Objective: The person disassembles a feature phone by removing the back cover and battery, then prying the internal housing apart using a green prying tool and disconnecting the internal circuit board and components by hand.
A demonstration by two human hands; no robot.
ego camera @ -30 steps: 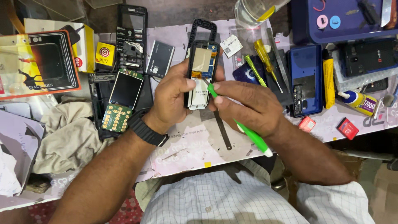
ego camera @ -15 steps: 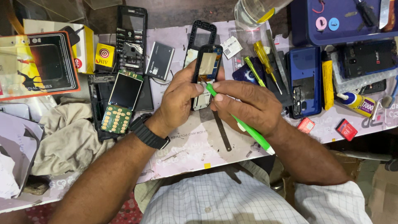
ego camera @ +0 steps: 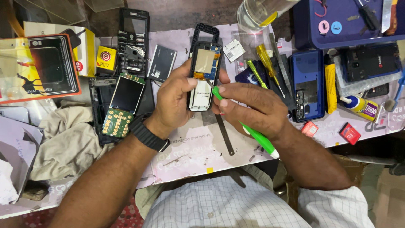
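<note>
My left hand (ego camera: 173,101) grips a small opened keypad phone (ego camera: 204,76) upright above the bench, its gold shield and white lower part exposed. My right hand (ego camera: 253,107) holds a green screwdriver (ego camera: 249,128) like a pen, with the tip touching the phone's middle right edge. A black watch sits on my left wrist (ego camera: 149,136). An empty black phone frame (ego camera: 205,31) lies just behind the held phone.
To the left lie a circuit board with screen and keypad (ego camera: 122,105), a black phone housing (ego camera: 133,42), a battery (ego camera: 161,63), boxes (ego camera: 40,67) and a cloth (ego camera: 63,135). On the right are blue phone shells (ego camera: 307,84), yellow screwdrivers (ego camera: 268,63), a glue bottle (ego camera: 358,105) and a blue tray (ego camera: 337,21). A metal strip (ego camera: 223,135) lies under my hands.
The held phone has tilted slightly upright and shifted a little toward the far side. The green screwdriver tip stays at its right edge. Both hands stay in nearly the same place.
</note>
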